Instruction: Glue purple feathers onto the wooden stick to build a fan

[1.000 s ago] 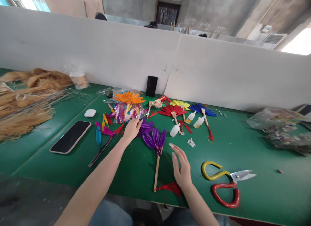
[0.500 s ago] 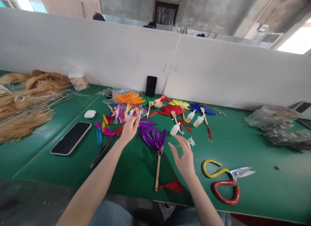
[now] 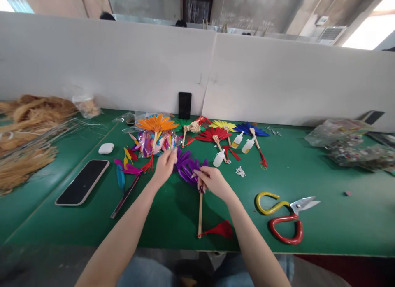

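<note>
A purple feather fan lies in front of me, its wooden stick pointing toward the table's near edge, with a red tassel at the end. My right hand is closed on it where the feathers meet the stick, hiding that joint. To the left, my left hand is raised with thumb and fingers pinched together; whatever is between them is too small to make out. Loose purple feathers lie just right of that hand. Behind it are an orange feather fan and a bag of coloured feathers.
Scissors lie at right, near small white beads and a white glue bottle. A red fan and a blue fan lie farther back. Leftward are a phone, tweezers and straw-coloured fibre. A white partition stands behind.
My right hand has moved left from beside the purple fan onto its feather base and closed there. My left hand stays pinched in about the same place. The view has shifted slightly.
</note>
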A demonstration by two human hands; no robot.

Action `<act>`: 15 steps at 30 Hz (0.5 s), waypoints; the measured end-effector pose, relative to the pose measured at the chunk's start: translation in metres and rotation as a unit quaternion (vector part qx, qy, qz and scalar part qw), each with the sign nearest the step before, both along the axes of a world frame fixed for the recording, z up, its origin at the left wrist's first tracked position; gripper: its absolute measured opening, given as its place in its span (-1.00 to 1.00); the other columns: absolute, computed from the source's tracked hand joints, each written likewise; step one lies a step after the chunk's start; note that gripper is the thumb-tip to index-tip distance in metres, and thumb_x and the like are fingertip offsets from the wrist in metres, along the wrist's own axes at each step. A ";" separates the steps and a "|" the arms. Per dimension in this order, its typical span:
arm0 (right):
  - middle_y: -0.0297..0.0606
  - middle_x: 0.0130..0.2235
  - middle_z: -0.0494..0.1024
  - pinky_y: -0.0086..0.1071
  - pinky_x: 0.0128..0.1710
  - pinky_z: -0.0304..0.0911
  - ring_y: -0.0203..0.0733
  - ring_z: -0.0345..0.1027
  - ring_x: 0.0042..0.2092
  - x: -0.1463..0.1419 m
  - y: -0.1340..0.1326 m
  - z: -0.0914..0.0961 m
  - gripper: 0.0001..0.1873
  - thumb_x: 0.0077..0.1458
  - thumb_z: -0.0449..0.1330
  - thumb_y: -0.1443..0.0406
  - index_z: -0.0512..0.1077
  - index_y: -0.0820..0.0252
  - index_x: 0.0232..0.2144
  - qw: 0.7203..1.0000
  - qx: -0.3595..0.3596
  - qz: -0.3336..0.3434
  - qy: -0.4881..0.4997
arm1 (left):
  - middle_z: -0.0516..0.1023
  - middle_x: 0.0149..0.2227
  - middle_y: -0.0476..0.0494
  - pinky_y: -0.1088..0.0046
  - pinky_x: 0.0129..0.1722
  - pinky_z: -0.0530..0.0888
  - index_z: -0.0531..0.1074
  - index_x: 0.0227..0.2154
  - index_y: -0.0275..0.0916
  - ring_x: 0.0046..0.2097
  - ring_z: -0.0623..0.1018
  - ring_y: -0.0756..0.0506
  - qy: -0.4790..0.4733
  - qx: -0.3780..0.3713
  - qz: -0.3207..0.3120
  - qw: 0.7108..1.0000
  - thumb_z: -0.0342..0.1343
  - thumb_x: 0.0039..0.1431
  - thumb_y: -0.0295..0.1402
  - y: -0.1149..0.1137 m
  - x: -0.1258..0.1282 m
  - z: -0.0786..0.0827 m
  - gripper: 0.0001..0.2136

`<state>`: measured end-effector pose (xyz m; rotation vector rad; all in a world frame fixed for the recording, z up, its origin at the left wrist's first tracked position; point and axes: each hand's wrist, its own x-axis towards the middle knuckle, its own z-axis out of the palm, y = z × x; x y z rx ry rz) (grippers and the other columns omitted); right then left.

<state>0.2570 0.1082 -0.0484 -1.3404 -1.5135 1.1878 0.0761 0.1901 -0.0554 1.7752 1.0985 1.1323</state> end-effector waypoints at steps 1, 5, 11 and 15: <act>-0.42 -0.67 0.39 -0.51 -0.72 0.14 -0.38 0.20 -0.72 0.004 -0.001 -0.001 -0.63 0.10 0.04 0.07 0.25 0.16 -0.61 0.999 0.008 -0.033 0.010 | 0.11 -0.63 0.07 0.54 -0.62 0.15 0.13 -0.57 -0.21 -0.61 0.16 0.08 -0.034 -0.026 0.027 0.999 -0.15 0.19 -0.10 0.004 -0.003 -0.001 -0.67; -0.53 -0.76 0.20 -0.51 -0.75 0.02 -0.41 0.05 -0.76 0.015 -0.004 -0.001 -0.63 0.08 0.05 0.03 0.29 0.17 -0.56 0.994 0.031 -0.092 0.045 | -0.01 -0.67 0.13 0.55 -0.69 0.03 0.09 -0.57 -0.19 -0.67 0.04 0.09 -0.074 -0.133 -0.034 0.988 -0.19 0.17 -0.04 0.005 0.001 -0.003 -0.64; -0.48 -0.74 0.29 -0.54 -0.74 0.01 -0.46 0.04 -0.75 0.007 -0.006 -0.005 -0.59 0.09 0.06 0.08 0.19 0.17 -0.66 0.999 -0.006 0.012 0.047 | 0.13 -0.60 0.09 0.54 -0.54 0.24 0.15 -0.54 -0.21 -0.55 0.22 0.06 0.007 -0.122 -0.154 0.981 -0.14 0.18 -0.11 -0.035 0.046 -0.005 -0.69; -0.40 -0.63 0.44 -0.53 -0.69 0.14 -0.41 0.22 -0.68 0.016 -0.006 -0.004 -0.68 0.08 0.07 0.09 0.36 0.21 -0.52 0.999 -0.018 0.021 0.037 | 0.16 -0.58 0.09 0.55 -0.49 0.26 0.18 -0.51 -0.22 -0.51 0.26 0.05 0.019 -0.104 -0.128 0.986 -0.12 0.18 -0.13 -0.035 0.052 -0.011 -0.72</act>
